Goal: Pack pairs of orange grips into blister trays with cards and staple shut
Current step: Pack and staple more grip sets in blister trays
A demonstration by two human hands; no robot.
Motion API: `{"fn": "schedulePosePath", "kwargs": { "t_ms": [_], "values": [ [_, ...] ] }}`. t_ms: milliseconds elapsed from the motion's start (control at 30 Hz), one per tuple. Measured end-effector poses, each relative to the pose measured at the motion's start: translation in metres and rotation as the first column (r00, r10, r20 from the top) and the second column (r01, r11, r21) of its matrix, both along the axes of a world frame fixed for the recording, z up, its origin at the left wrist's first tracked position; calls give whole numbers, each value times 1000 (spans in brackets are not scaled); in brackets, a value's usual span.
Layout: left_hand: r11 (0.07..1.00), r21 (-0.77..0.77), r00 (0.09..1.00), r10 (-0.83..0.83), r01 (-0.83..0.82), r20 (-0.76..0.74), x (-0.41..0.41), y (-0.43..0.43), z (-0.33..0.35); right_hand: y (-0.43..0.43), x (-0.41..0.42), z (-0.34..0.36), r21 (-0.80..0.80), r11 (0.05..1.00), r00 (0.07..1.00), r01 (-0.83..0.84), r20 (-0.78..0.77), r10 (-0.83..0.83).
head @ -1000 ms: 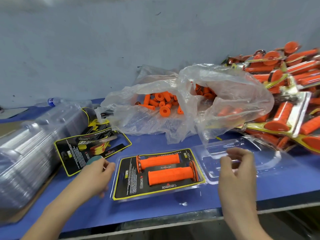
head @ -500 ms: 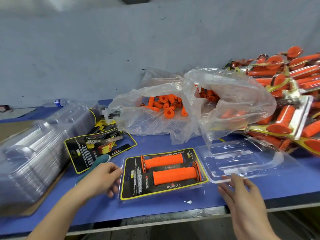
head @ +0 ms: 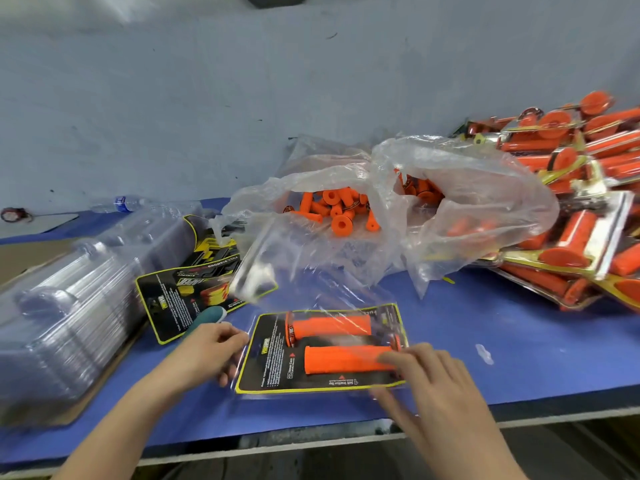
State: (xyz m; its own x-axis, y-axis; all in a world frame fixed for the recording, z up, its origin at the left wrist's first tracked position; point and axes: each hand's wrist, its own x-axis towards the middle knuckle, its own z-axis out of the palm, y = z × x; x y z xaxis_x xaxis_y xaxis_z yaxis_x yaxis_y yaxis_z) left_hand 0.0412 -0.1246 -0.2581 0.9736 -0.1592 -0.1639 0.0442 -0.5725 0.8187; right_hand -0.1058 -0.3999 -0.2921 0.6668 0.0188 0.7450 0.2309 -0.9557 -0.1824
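Head view: pair of orange ribbed rubber grips (head: 332, 341) sits on black-yellow printed card (head: 270, 362) in clear plastic blister tray (head: 244, 362), bench front-centre. Clear plastic lid (head: 325, 303) looks folded over them, blurry. No staples seen, so press-shut + stapling left, I'd say. L hand (head: 211, 351) pinches tray's left edge. R hand (head: 433, 379) has fingers straight, pressing lid over near grip.

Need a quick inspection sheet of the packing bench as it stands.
Surface: blue table, crowded.
Job's things: blister tray with card and two grips, clear plastic over them; closure unclear.
Clutter: bag of loose grips, stack of empty trays, spare cards, finished packs, bottle.
Grippers: left hand pinches the tray's left edge; right hand presses flat on its right end.
Cables: nothing seen.
Surroundings: grey wall.
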Motion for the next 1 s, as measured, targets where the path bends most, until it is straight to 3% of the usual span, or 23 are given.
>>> {"fn": "schedulePosePath", "kwargs": {
  "t_ms": [100,200,267,300,367,433,500,533,767,1000],
  "values": [
    [999,-47,1000,-1,1,4,-4,-4,1,-14,5,0,-329,944,999,27,36,-16],
    [984,-155,995,87,-92,-37,-6,-8,8,-27,5,5,-407,913,999,-21,24,34],
    [990,44,939,111,-132,325,-12,-10,12,-31,7,8,-434,900,998,-46,10,56],
    [984,130,847,37,-125,530,-20,-16,16,-32,8,10,-441,896,998,-48,12,59],
    [961,254,681,-256,105,686,-47,-37,22,-35,9,10,-442,895,997,-61,13,74],
    [826,498,476,-561,265,677,-64,-65,11,-35,10,8,-435,897,995,-81,10,95],
    [684,702,266,-727,200,633,-71,-89,-9,-36,11,6,-438,892,993,-112,-9,120],
    [656,740,231,-751,148,619,-71,-97,-15,-37,11,4,-446,887,992,-123,-22,126],
    [711,703,82,-701,4,708,-55,-90,-24,-52,16,-4,-411,898,986,-156,-122,115],
    [774,631,101,-624,-60,775,-36,-44,-24,-65,15,-2,-374,911,983,-175,-117,141]
  ]
}}
